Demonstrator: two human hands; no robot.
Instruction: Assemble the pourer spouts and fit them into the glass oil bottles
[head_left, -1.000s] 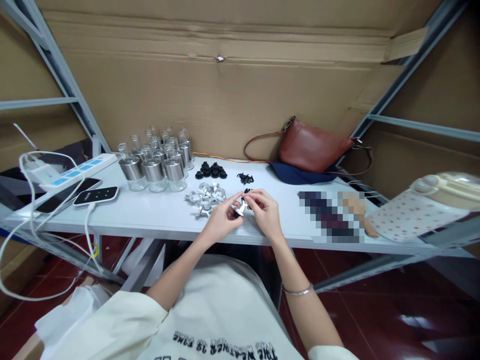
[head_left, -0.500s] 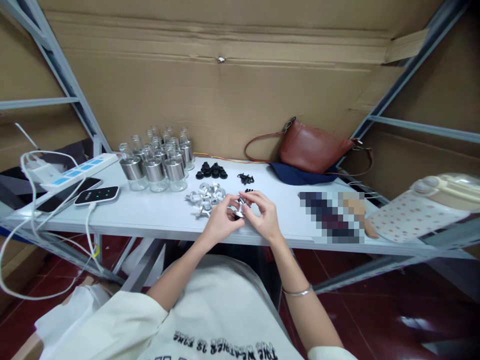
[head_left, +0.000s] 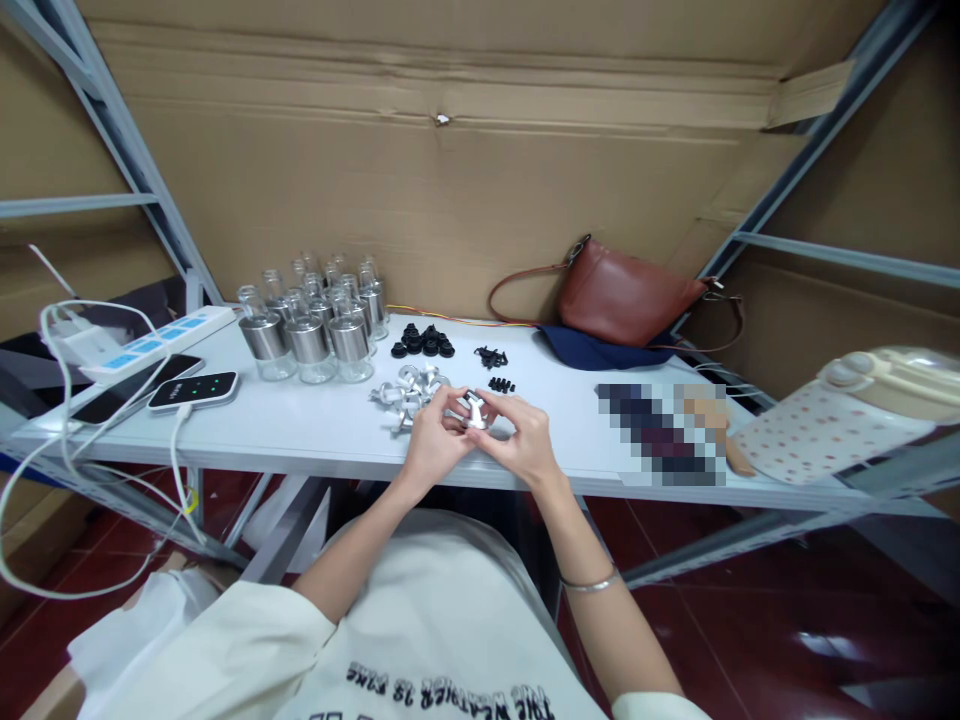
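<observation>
While a cardboard wall closes off the back and metal posts slant up at both ends, the white worktop runs between them, its front edge passing beneath the person's wrists. At its right end leans a spotted container, close to the front edge; a brown bag lies at the back on dark blue cloth, near the wall. Glass bottles with metal sleeves stand upright in a cluster left of centre, and the power strip and a white box fill the left end, leaving a stretch of bare surface before the bottles. The left hand and right hand meet just inside the front edge, with open surface to the right of the right hand. A heap of silver pieces crowds the left hand's far side. Behind lie black stoppers, then small black parts. Between the hands, the fingers of both are nearly closed in a pinch about one silver piece, partly hidden. Smallest, tiny black bits lie just beyond the right hand.
</observation>
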